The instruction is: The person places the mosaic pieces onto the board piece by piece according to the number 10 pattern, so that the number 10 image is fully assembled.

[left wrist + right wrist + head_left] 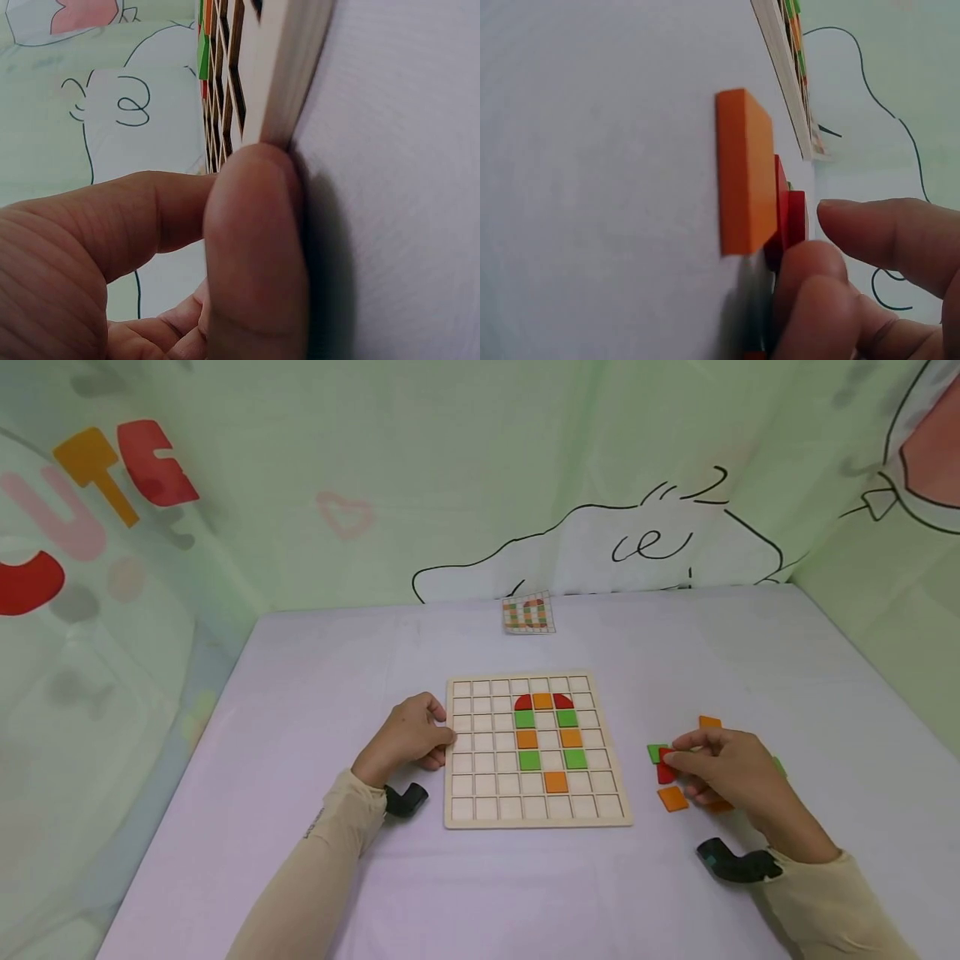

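A square wooden grid board (504, 787) lies flat on the table. Red, orange and green tiles (529, 760) fill some of its cells in a ring-like pattern. My left hand (408, 731) grips the board's left edge; in the left wrist view the thumb (255, 232) presses its side. To the right of the board, my right hand (731, 777) is over a loose group of tiles. Its thumb and fingers pinch at a red tile (797, 214), seen edge-on in the right wrist view. Another red tile (781, 196) sits beneath, partly hidden. An orange tile (672, 799) lies nearby.
A small pattern card (528, 613) stands at the table's back edge, showing a coloured grid. Green tiles (656, 753) and an orange tile (709, 722) lie around my right hand, some partly covered. Black wrist devices (738, 862) show at both sleeves. Printed cloth walls surround the table.
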